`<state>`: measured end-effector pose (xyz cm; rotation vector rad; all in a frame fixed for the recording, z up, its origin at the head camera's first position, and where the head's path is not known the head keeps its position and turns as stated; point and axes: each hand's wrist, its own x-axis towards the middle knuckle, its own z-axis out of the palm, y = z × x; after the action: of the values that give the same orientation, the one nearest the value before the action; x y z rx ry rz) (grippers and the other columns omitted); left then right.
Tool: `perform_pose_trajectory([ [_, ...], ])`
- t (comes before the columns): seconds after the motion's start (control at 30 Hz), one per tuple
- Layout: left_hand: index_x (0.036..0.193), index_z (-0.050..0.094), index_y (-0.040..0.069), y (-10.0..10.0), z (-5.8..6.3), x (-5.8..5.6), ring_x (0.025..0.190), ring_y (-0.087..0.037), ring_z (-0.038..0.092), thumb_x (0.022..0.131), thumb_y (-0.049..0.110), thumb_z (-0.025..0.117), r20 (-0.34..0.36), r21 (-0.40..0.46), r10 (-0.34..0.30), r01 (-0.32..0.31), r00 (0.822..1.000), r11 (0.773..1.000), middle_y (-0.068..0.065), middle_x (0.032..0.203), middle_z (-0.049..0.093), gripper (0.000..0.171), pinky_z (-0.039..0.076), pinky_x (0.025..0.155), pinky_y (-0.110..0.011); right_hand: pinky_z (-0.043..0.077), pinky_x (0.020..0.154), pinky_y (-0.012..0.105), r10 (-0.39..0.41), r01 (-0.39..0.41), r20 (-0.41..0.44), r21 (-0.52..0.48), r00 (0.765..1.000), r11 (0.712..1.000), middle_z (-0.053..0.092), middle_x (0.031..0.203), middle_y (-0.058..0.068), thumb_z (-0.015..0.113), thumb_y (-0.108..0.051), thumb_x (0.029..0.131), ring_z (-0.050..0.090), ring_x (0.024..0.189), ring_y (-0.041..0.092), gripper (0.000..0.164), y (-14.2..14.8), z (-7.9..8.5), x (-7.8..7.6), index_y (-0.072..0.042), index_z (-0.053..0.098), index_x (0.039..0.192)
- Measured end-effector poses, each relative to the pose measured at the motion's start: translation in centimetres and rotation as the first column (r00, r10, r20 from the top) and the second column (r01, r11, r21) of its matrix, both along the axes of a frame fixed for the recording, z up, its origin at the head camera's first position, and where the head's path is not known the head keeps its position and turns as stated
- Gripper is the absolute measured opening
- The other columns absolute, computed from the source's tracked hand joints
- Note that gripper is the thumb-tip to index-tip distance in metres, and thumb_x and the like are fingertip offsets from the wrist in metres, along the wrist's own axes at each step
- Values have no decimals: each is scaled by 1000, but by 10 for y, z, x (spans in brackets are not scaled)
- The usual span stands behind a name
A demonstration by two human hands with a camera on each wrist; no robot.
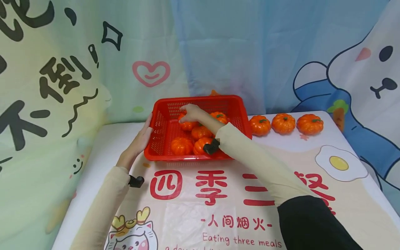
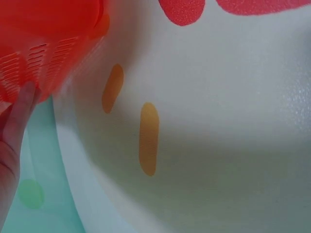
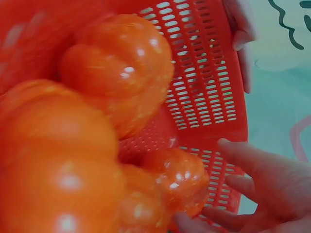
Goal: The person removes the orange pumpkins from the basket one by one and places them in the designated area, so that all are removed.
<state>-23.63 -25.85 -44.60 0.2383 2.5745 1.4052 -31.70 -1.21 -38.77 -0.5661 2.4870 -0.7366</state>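
Observation:
A red plastic basket point(image 1: 162, 144) with slotted walls stands at the back of the table, holding several small orange pumpkins point(image 1: 182, 146). My left hand point(image 1: 142, 139) lies along the outside of its left wall, fingers extended; in the left wrist view, fingertips point(image 2: 27, 92) touch the slotted side. My right hand point(image 1: 193, 114) reaches over the rim into the basket, above the pumpkins at its far left. In the right wrist view, this hand's fingers point(image 3: 248, 158) are spread and loosely bent beside a pumpkin point(image 3: 180, 179), with nothing gripped between them.
To the right of the basket, three more pumpkins stand in a row: one near its wall point(image 1: 259, 125), a middle one point(image 1: 283, 123) and an outer one point(image 1: 309, 124). A printed cloth point(image 1: 193, 211) covers the table. Behind hangs a patterned curtain point(image 1: 218, 52).

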Motion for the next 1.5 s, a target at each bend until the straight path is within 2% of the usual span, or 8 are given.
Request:
perform_pose_trajectory([
  [0.17, 155, -6, 37, 0, -1, -1, 86, -29, 57, 101, 23, 20, -13, -17, -1, 0, 1000, 1000, -12, 159, 26, 61, 44, 90, -42, 29, 117, 39, -28, 27, 22, 46, 999, 999, 35, 156, 10, 62, -26, 94, 30, 145, 28, 63, -5, -4, -4, -9, 38, 149],
  [0.4, 156, -5, 35, 2, 0, 0, 99, -33, 55, 102, 22, 20, -9, -23, -9, 8, 1000, 1000, -13, 159, 24, 61, 39, 100, -49, 33, 114, 39, -89, 88, 13, 65, 996, 994, 40, 153, 10, 62, -24, 93, 33, 142, 29, 59, -10, -11, -8, -7, 42, 147],
  [0.83, 157, -4, 21, 17, 35, 17, 92, -34, 56, 101, 13, 21, 29, -18, -6, 6, 1000, 1000, -19, 159, 24, 63, 43, 92, -44, 40, 93, 43, -243, 243, 27, 8, 970, 970, 35, 140, 17, 70, -20, 88, 40, 120, 36, 46, -13, -15, -2, -6, 47, 126],
  [0.9, 157, -5, 22, 16, 34, 17, 94, -34, 56, 101, 14, 21, 29, -17, -6, 6, 1000, 1000, -19, 158, 24, 63, 43, 94, -46, 39, 91, 42, -249, 249, 28, -2, 968, 968, 35, 139, 18, 71, -20, 88, 39, 119, 36, 45, -13, -16, -1, -7, 46, 124],
  [1.07, 155, -5, 38, 4, 8, 4, 89, -31, 57, 101, 21, 20, -4, -9, -2, 2, 1000, 1000, -14, 159, 26, 62, 44, 92, -45, 40, 103, 51, -267, 267, -1, -37, 964, 963, 28, 148, 19, 72, -23, 87, 34, 132, 42, 50, -11, -22, 0, -10, 45, 127],
  [1.13, 153, -5, 43, 0, -2, -1, 85, -28, 58, 101, 24, 20, -16, -15, 1, -1, 1000, 1000, -14, 157, 30, 61, 45, 88, -43, 40, 103, 52, -262, 261, -25, -44, 965, 964, 29, 147, 19, 73, -24, 86, 34, 133, 44, 51, -11, -23, 1, -11, 45, 128],
  [1.3, 154, -5, 42, -1, -3, 0, 80, -25, 59, 101, 25, 20, -19, -25, 1, -1, 1000, 1000, -17, 154, 34, 61, 46, 86, -39, 44, 88, 43, -179, 176, -122, -42, 976, 984, 41, 128, 15, 76, -29, 82, 44, 111, 35, 48, -13, -12, 10, -13, 46, 117],
  [1.5, 156, -4, 37, -2, -3, -1, 81, -25, 60, 102, 24, 20, -37, -21, -12, 11, 999, 1000, -19, 152, 36, 61, 49, 80, -35, 49, 87, 36, -22, 2, -206, -98, 978, 995, 47, 121, 10, 78, -31, 80, 53, 100, 25, 51, 12, 30, 58, -16, 50, 119],
])
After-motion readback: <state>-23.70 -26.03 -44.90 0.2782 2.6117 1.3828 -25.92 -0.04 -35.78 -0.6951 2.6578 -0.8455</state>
